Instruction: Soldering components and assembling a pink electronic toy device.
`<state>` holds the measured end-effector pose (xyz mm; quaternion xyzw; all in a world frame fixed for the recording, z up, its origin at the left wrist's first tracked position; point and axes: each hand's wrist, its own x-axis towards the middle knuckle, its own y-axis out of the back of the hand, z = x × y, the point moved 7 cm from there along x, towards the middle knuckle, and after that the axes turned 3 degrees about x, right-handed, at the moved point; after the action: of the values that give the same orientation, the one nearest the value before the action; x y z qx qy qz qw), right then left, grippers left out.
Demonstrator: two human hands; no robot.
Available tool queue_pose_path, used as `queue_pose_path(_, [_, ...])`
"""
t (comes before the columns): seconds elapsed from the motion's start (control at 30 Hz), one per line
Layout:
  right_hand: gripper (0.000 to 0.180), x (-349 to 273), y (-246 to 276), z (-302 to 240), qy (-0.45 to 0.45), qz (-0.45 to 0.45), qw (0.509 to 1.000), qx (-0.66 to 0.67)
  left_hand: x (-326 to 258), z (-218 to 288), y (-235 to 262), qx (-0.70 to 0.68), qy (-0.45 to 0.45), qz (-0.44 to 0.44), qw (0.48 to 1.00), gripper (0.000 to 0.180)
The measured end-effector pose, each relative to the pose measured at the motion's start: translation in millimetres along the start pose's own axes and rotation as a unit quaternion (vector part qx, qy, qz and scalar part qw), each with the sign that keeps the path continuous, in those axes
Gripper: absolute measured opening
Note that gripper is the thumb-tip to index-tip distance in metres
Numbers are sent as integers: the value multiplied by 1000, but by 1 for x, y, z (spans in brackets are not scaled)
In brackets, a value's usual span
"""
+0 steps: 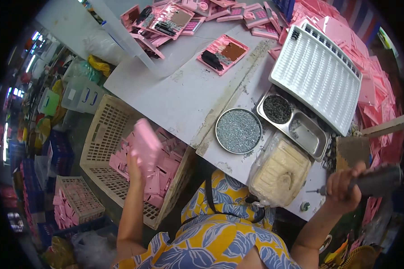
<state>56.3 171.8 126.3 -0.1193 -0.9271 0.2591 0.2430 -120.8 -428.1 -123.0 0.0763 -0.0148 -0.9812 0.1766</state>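
Over the large cream basket (96,148) my left hand (136,169) grips a pink plastic case (147,140), slightly blurred and tilted upright. Below it the basket holds many pink plastic parts (153,183). At the right, my right hand (343,188) is wrapped round a dark electric screwdriver (378,180), its thin bit pointing left past the table's front edge. Closest to the bit are a yellowed, plastic-wrapped pad (280,172) and a small green-topped round item (305,206). A round tin of small silvery screws (239,130) sits on the table.
A metal tray (310,134) with dark small parts (277,109) lies beside a white ribbed tray (316,74). One open pink case (223,54) with a mirror and black pieces rests mid-table. Pink cases (175,20) pile up at the back; a smaller basket (81,199) stands lower left.
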Motion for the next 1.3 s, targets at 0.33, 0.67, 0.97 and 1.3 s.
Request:
queue_pose_path(0.33, [72,26,25,3,20,131,961,-242,-24,97,-187,175,-251,-88,948,51])
queue_pose_path(0.67, [68,-34,22,-17,170,190,826,-503,149,146,-441,497,-186,-2,848,53])
queue_pose_path(0.97, [77,-54,67,106,-325,135,936,15,-33,227,-420,24,-308,-385,870,25])
queue_pose_path(1.3, [39,-86,72,76,-276,142,910,-275,-243,171,-447,114,-497,-638,576,33])
